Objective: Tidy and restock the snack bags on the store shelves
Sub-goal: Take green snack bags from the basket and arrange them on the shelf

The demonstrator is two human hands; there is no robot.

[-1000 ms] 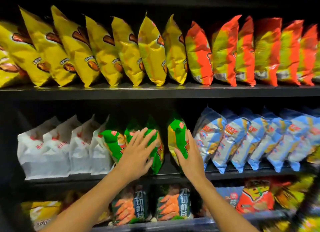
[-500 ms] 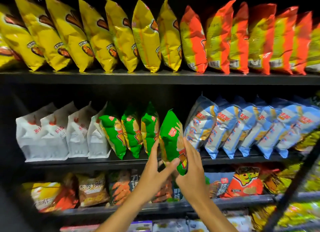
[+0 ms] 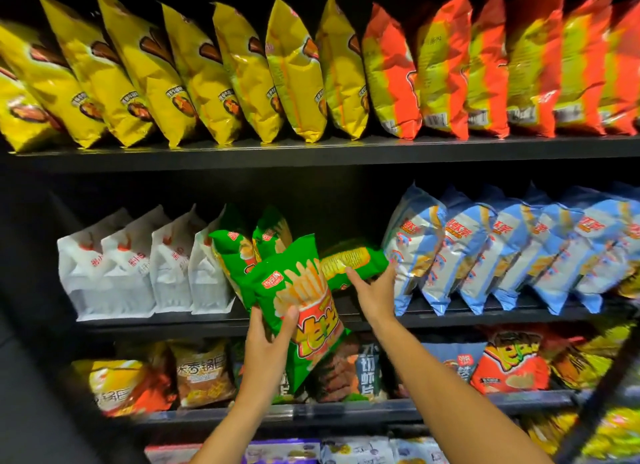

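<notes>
Gripping a green fries bag (image 3: 304,311) by its lower left edge, thumb curled across the printed front and fingers hidden behind it, the person's left hand (image 3: 266,339) holds the pack tilted in front of the middle shelf (image 3: 433,320), its bottom corner hanging below the shelf lip. Just right of that bag, the right hand (image 3: 375,290) pinches a second green bag (image 3: 353,264) lying on its side, thumb on top and fingers cupped beneath. Behind the fries bag, two more green packs (image 3: 252,245) stand in the gap on the same shelf, with white bags (image 3: 138,266) to their left and blue bags (image 3: 502,252) to their right. Above the fries bag runs a row of yellow bags (image 3: 194,72) and orange bags (image 3: 485,68).

The step appears to be returning the green packs upright to their slot. Doing it well likely means standing the sideways bag first, front outward, then sliding the fries bag in beside it without crushing the air-filled packs or toppling the leaning blue row.
</notes>
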